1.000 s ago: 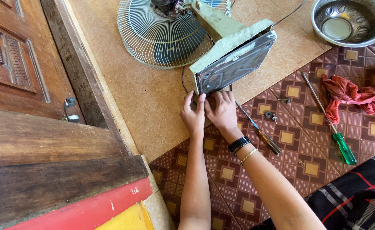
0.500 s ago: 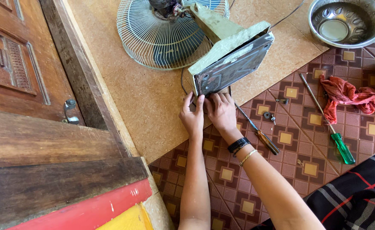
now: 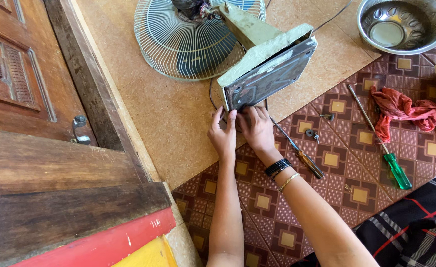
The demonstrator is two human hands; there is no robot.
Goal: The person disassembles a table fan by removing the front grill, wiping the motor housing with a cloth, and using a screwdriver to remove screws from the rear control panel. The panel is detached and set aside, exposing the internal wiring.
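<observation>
In the head view, a table fan lies tipped over on the floor, with its round wire fan guard (image 3: 188,42) flat on the tan cork-like flooring and its rectangular fan base (image 3: 267,69) raised on edge towards the camera. The base has a pale green, worn casing. Its underside is a dark, shiny metal plate with rounded corners, scuffed and smeared with light patches. A thin dark cord curves out from under the base beside the guard.

Both hands meet at the lower edge of that plate. The left hand (image 3: 223,136) rests its fingers upward against the bottom corner, thumb spread, fingers loosely extended rather than closed around anything. The right hand (image 3: 256,129) presses its fingertips against the same edge just beside it; whether it pinches anything small there cannot be told. The right wrist wears black bands and a thin gold bracelet.

On the patterned brown tile mat to the right lie an orange-handled screwdriver (image 3: 297,153), close to the right wrist, and a green-handled screwdriver (image 3: 381,146) farther out. Small screws (image 3: 311,133) sit between them. A crumpled red cloth (image 3: 401,111) lies against the green screwdriver's shaft, and a metal bowl (image 3: 401,24) stands at the upper right. A carved wooden door (image 3: 20,84) fills the left.
</observation>
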